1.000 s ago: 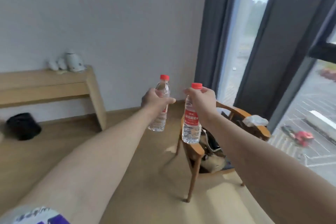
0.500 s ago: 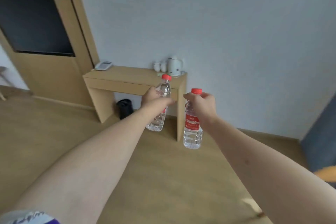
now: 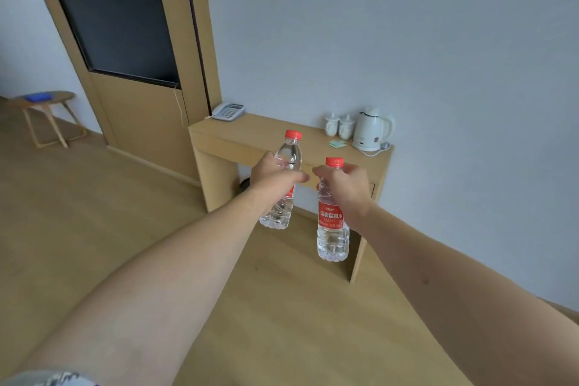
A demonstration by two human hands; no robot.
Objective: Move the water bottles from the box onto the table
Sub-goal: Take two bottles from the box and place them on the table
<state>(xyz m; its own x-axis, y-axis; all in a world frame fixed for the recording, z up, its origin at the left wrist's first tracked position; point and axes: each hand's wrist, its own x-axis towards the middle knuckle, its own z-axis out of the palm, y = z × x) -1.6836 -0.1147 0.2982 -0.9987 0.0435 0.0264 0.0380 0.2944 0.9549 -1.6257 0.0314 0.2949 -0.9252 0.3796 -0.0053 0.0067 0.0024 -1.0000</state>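
Observation:
My left hand [image 3: 272,177] grips a clear water bottle [image 3: 289,152] with a red cap, held upright in the air. My right hand [image 3: 343,186] grips a second water bottle [image 3: 332,229] with a red cap and a red label, also upright and a little lower. Both bottles hang in front of a light wooden table [image 3: 250,138] that stands against the grey wall. The box is not in view.
On the table stand a white kettle [image 3: 372,130], two white cups [image 3: 338,125], a green card [image 3: 337,143] and a telephone [image 3: 228,111]. A wooden panel with a dark screen [image 3: 119,19] rises at the left. A small round stool [image 3: 47,100] stands far left on the wooden floor.
The view has swung left from the window and chair toward the table, which now looks closer. Both hands still hold their bottles out in front.

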